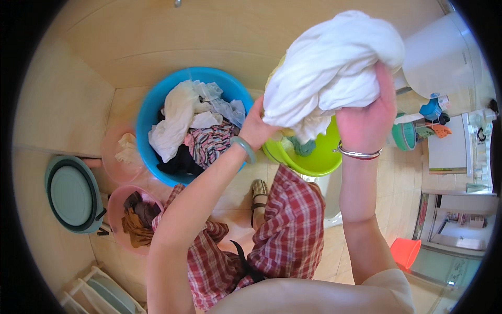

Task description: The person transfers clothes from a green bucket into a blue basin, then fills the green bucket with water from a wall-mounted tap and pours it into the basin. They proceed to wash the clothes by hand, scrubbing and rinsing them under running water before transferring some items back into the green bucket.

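White cloth (334, 68), bunched into a thick, soft bundle, was held up between one and two o'clock of the view's centre. Its long axis ran slantwise, roughly from eight o'clock to two.

Both hands had hold of it. The left hand (256, 126) gripped the bundle's lower end at eight o'clock, its fingertips hidden by the folds. The right hand (372, 104) supported it from between four and five o'clock, spread wide with the thumb up along the side; whether its unseen fingers were curled could not be told. Of the two, the right hand lay closer to the bundle's middle.

At about half past six from the bundle stood a lime green basin (325, 154), partly covered by the cloth in this view, with a teal cloth (301, 148) inside. The left hand was the nearer one to the blue tub (238, 94), which stood at ten o'clock and held pale pieces, a striped garment (212, 145) and dark fabric (180, 164).

Farther out, a pink basin (116, 220) with brown clothes (137, 226) stood at eight o'clock. A grey-green tub (75, 196) leaned near the wall between eight and nine, and a red bucket (405, 254) stood at four. Plaid trousers (290, 230) showed around six o'clock.
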